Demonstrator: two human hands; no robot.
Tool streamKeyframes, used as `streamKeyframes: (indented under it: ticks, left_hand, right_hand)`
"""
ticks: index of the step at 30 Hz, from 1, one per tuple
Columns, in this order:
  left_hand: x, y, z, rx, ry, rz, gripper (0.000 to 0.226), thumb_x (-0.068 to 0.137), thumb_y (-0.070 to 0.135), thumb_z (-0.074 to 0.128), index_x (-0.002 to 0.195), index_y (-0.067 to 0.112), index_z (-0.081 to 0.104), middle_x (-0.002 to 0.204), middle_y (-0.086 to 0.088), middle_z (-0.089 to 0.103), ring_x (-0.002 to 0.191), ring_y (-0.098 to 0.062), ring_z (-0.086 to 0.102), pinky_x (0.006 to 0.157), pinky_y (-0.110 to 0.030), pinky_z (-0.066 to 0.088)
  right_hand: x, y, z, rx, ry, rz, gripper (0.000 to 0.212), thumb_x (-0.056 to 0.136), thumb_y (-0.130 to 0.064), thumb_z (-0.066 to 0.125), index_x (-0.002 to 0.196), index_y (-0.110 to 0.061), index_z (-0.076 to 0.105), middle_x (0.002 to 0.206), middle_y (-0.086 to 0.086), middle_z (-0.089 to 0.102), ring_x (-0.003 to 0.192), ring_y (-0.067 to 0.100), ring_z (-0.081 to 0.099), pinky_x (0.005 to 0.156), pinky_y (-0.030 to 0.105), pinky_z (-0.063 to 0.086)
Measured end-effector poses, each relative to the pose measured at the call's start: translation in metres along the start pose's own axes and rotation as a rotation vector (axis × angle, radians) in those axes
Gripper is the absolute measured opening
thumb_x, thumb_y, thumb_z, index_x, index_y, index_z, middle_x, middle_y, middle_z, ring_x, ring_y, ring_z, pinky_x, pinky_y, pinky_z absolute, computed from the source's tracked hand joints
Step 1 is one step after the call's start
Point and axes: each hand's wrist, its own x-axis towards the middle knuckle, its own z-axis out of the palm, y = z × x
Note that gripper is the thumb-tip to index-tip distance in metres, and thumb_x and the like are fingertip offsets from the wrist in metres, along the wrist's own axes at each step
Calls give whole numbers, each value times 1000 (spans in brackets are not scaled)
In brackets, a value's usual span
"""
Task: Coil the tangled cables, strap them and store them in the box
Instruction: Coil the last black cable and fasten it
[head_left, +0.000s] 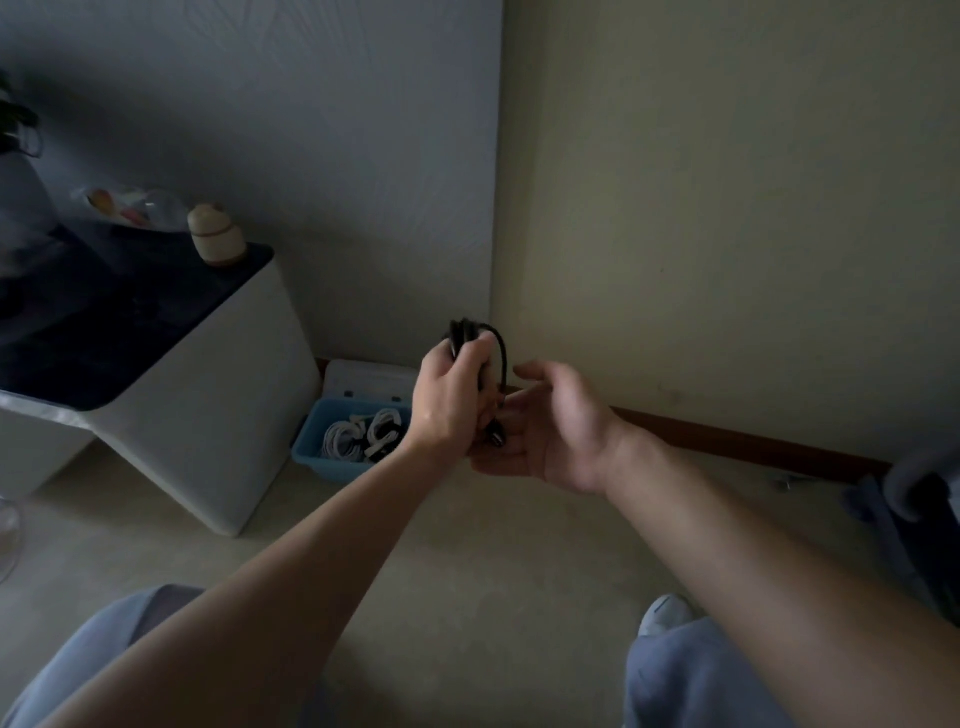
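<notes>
Between our hands, above the floor by the wall corner, the thin black cable (461, 332) is bunched into a small coil. Our left hand (447, 397) grips it with curled fingers; our right hand (550, 431) lies spread, palm up, under its dangling end. We see no strap on it. The blue plastic box (332, 467) below holds white coiled cables (358, 431), so by our judgement this one is left to strap and store.

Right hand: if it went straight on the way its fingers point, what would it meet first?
Most likely the cable held by the left hand: the right hand, open, points at it. Depth is unclear.
</notes>
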Motion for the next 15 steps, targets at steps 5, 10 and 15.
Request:
streamKeyframes:
  ticks: [5,10,15]
  left_hand:
    - [-9,-9,7,34,-4,-3,27,89,29,60,66,19,48,48,1,37,39,-16,33,42,-24,27]
    - [-10,-5,11,-127,109,-158,24,80,31,60,63,17,50,45,-4,32,39,-20,31,47,-30,25]
    - [-10,-8,9,-107,174,-149,36,93,19,58,59,26,65,56,5,57,56,-10,56,60,-30,46]
  right_hand:
    - [5,6,12,62,103,37,63,86,-67,50,79,-8,71,69,11,62,67,28,68,72,45,60]
    - [14,14,31,159,246,-14,46,89,-50,53,53,-21,56,50,-2,49,51,16,61,62,31,57]
    - [22,17,41,290,262,-46,34,93,-46,53,92,-22,77,92,1,78,91,22,70,69,31,52]
